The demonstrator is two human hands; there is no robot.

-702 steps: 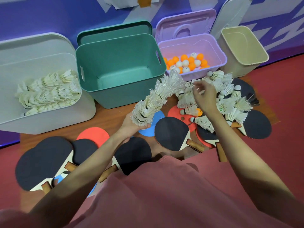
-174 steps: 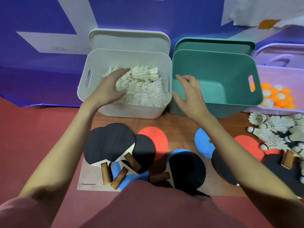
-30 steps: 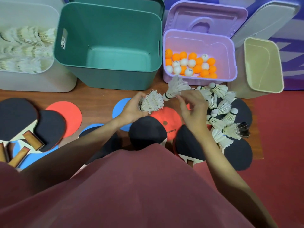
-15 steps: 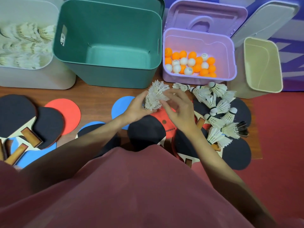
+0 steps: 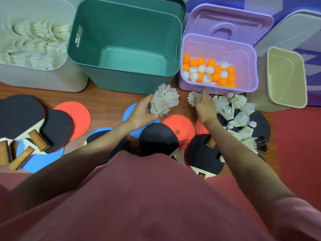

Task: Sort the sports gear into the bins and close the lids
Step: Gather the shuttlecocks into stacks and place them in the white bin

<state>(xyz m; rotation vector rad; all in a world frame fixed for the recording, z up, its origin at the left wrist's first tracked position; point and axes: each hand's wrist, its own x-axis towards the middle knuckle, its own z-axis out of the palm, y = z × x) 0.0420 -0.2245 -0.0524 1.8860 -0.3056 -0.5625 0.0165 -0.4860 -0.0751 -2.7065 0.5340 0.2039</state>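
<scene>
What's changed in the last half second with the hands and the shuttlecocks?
The right hand has left the stack of shuttlecocks and reached right to a loose shuttlecock in front of the purple bin, fingers on it. The left hand still grips the stack, now alone. Bins, ping-pong balls and paddles are unchanged; the green bin is still empty.

Sports storage corner, purple wall (image 5: pixel 295 4), red floor mat (image 5: pixel 295 153), open bins (image 5: pixel 125 40)
</scene>
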